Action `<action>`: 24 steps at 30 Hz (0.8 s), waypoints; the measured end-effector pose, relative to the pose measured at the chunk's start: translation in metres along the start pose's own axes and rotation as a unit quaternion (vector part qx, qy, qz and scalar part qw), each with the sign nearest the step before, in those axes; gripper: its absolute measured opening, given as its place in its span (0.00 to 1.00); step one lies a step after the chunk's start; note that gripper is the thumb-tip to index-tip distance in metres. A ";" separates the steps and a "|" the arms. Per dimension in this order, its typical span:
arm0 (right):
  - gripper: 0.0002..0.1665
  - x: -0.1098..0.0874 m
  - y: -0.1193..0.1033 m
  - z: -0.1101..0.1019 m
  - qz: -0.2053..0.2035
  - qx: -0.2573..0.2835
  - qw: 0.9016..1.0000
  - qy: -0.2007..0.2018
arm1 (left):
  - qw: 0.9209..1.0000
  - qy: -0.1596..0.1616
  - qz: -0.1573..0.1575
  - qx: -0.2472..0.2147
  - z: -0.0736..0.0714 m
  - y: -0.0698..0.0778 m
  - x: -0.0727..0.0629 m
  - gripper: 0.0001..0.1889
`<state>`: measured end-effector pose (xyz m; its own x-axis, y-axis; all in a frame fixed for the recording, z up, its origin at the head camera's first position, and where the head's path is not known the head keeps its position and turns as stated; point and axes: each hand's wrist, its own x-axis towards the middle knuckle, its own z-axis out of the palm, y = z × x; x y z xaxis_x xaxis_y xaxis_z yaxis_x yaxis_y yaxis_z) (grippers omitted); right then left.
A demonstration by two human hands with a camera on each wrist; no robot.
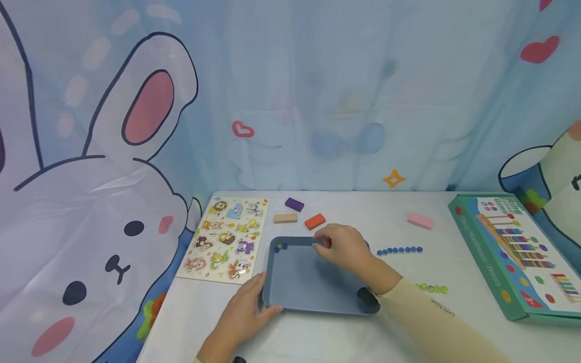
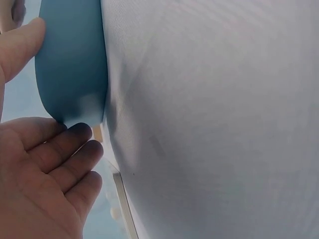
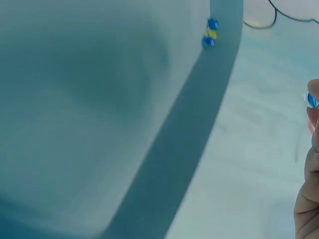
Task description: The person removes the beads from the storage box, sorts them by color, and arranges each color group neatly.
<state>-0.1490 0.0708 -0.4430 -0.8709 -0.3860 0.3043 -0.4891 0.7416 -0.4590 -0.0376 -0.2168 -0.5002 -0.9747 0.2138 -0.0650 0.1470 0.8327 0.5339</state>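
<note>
A grey-blue tray (image 1: 313, 285) lies on the white table. My left hand (image 1: 242, 310) holds its near left corner, thumb on the front edge and fingers along the left side; the left wrist view shows the fingertips (image 2: 79, 130) touching the tray's outer wall. Above the tray's far edge, my right hand (image 1: 342, 247) pinches a small blue marble (image 3: 312, 99) between thumb and forefinger. In the tray's far left corner sit three small marbles (image 3: 212, 34), two blue with a yellow-green one between them.
Right of the tray run a row of blue marbles (image 1: 399, 250) and a yellow-green row (image 1: 433, 289), partly behind the sleeve. Purple (image 1: 294, 204), tan (image 1: 285, 218), orange (image 1: 315, 221) and pink (image 1: 420, 220) blocks lie behind. An animal puzzle board (image 1: 227, 239) and a green game box (image 1: 517, 257) flank them.
</note>
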 end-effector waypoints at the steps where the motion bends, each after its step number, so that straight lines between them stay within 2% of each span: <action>1: 0.06 -0.001 0.003 -0.005 0.003 -0.005 1.000 0.003 | 1.000 0.000 -0.001 0.001 0.001 -0.001 0.000 0.56; 8: 0.07 -0.008 0.030 -0.037 0.026 -0.038 0.998 0.032 | 1.000 -0.003 -0.008 0.010 0.004 -0.004 0.002 0.55; 17: 0.06 -0.025 0.079 -0.073 0.047 -0.066 0.994 0.070 | 1.000 -0.006 -0.007 0.012 0.005 -0.004 0.002 0.54; 24: 0.08 -0.043 0.114 -0.092 0.088 -0.081 0.991 0.063 | 1.000 -0.008 -0.009 0.012 0.004 -0.005 0.003 0.54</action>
<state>-0.1632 0.2221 -0.4320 -0.9243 -0.1782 0.3374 -0.3062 0.8741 -0.3772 -0.0402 -0.2183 -0.5064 -0.9745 0.2065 -0.0882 0.1335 0.8485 0.5121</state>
